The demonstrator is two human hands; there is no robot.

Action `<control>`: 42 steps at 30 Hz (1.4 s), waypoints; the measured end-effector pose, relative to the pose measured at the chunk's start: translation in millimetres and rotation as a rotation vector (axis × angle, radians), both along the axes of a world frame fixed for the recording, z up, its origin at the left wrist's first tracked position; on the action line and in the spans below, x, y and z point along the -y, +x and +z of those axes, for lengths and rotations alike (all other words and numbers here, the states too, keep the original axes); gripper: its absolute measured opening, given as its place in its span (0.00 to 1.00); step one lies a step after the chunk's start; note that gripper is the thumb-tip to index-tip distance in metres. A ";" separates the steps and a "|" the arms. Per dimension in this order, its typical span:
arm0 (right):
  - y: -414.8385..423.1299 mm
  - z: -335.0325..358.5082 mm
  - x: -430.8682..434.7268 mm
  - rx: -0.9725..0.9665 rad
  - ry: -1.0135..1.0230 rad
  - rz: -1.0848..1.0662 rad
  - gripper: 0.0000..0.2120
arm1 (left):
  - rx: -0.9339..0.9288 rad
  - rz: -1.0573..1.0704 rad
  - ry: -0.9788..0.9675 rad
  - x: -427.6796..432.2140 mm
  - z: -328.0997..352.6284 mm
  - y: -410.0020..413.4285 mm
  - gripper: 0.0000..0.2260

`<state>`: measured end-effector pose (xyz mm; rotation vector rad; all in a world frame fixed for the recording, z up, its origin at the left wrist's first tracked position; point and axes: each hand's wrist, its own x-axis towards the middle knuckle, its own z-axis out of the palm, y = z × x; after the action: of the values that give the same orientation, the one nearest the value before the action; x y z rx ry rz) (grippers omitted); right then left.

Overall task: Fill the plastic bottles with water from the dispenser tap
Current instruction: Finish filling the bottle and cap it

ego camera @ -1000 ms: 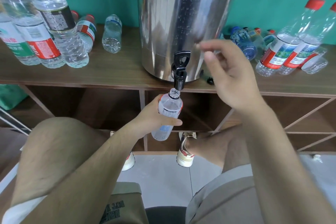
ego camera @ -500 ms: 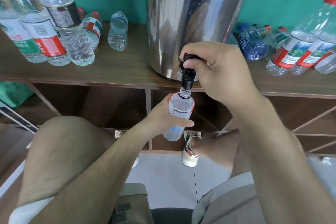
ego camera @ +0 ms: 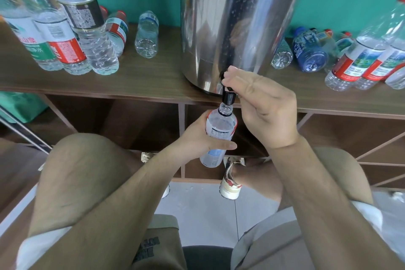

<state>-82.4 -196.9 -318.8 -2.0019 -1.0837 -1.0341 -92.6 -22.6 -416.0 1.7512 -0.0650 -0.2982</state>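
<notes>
Since one second ago, your right hand [ego camera: 260, 105] has moved from open in mid-air onto the black tap [ego camera: 229, 94] of the steel dispenser [ego camera: 236, 17]; its fingertips [ego camera: 230, 76] now pinch the tap lever, wrist raised, palm facing left. Your left hand [ego camera: 197, 138] remains clenched around the plastic bottle [ego camera: 220, 129], holding it tilted, its open mouth directly under the spout, below the worktop [ego camera: 131, 81] edge. Other bottles stand and lie on the worktop on both sides.
</notes>
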 end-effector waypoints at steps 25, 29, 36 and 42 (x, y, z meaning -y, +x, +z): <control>-0.3 -13.1 3.8 -0.160 0.234 0.080 0.21 | -0.010 -0.002 0.082 2.0 1.6 1.1 0.40; -3.3 -12.8 2.4 -0.174 0.243 0.067 0.21 | -0.007 -0.001 0.087 3.8 4.1 -0.7 0.40; -11.4 -6.6 -6.8 -0.152 0.170 0.069 0.11 | 0.000 -0.031 0.094 5.2 7.1 -1.7 0.41; -10.7 -3.2 -6.5 -0.182 0.189 0.068 0.07 | -0.004 -0.021 0.094 5.0 10.3 -3.1 0.42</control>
<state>-93.1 -190.4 -321.9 -1.8542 -0.9162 -0.8666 -95.7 -27.5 -405.7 1.8444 -0.0674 -0.3241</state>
